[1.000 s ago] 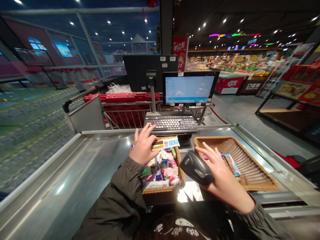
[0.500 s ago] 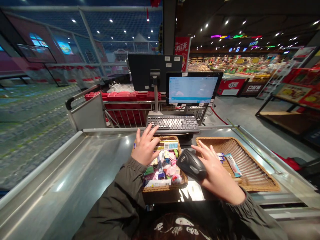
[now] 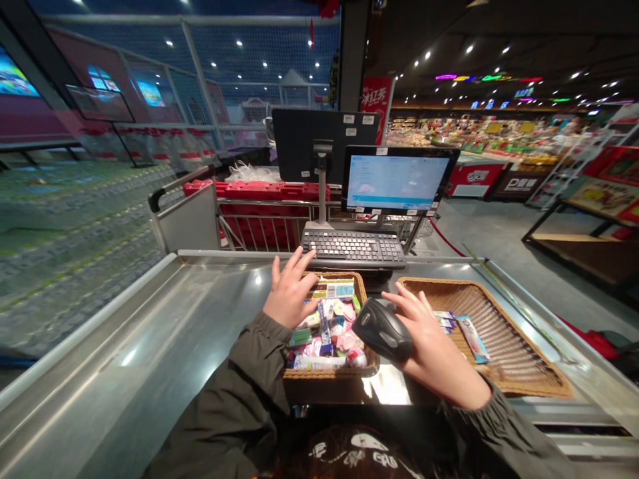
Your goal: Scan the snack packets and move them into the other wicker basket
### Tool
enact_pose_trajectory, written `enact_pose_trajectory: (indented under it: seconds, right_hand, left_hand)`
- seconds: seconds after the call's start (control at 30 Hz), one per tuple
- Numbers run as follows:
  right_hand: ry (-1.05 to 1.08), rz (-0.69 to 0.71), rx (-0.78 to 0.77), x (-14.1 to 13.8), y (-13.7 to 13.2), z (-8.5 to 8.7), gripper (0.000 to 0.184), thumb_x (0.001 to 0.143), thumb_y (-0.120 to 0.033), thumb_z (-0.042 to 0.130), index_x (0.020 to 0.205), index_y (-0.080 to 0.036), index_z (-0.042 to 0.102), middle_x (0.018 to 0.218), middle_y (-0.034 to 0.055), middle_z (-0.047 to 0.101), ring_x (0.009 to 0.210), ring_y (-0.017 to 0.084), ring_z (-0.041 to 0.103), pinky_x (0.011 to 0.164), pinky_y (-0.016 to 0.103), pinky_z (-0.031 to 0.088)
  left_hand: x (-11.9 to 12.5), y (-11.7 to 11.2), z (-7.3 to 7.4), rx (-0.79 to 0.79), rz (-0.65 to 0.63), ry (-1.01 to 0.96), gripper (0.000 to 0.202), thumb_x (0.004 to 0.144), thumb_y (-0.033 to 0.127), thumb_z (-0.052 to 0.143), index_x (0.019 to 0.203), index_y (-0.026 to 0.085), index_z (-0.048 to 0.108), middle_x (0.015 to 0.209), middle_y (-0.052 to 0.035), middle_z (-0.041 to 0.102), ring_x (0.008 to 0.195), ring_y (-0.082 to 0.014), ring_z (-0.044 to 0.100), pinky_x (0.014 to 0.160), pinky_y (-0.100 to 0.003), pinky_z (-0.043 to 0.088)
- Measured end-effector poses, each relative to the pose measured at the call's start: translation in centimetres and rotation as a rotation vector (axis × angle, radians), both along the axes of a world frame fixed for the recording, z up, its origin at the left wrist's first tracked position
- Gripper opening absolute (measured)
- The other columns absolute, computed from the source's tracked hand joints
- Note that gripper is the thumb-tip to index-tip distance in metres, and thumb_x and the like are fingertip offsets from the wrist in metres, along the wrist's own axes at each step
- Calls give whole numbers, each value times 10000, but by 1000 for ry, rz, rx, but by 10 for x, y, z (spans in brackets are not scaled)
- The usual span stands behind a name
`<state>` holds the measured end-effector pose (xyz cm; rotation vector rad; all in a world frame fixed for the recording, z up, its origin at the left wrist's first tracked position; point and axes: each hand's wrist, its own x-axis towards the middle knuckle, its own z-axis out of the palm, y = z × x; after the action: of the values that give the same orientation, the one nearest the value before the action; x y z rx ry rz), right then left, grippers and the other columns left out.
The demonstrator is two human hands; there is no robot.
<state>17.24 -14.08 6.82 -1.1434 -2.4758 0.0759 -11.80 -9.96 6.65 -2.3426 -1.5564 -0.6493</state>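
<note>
Keyboard and POS monitor sit just beyond our steel checkout counter, supermarket floor behind. Left wicker basket is packed with small packets; right wicker basket holds a few. We have left hand open above the packets, holding nothing; right hand grips a black handheld barcode scanner between the baskets.

red hanging banner: 冰红茶 | basket packet's barcode label: digits too small to read
</note>
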Motion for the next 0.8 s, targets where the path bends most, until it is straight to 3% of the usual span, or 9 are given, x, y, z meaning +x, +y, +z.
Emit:
enact_pose_trajectory:
  seconds: [0.5, 0.8]
  right_hand:
    - [1, 20, 21, -2, -3, -1, 394, 840, -273, 564, 1225, -197, 602, 1435, 162, 481, 1451, 381, 263, 1126, 710, 211]
    - [1, 12, 16, -5, -3, -1, 404, 833, -266, 574, 1226, -178, 601, 1426, 178, 485, 1449, 389, 260, 1121, 708, 215]
  left_hand:
    - [-6, -6, 0, -5, 21, 1, 160, 779, 237, 645, 937, 213, 635, 1551, -113, 357, 1474, -330, 209, 1150, -688, 89]
    - [-23, -8, -7, -15, 69, -41, 176, 762, 268, 668, 923, 211, 625, 1548, -131, 353, 1467, -343, 223, 1144, -691, 97]
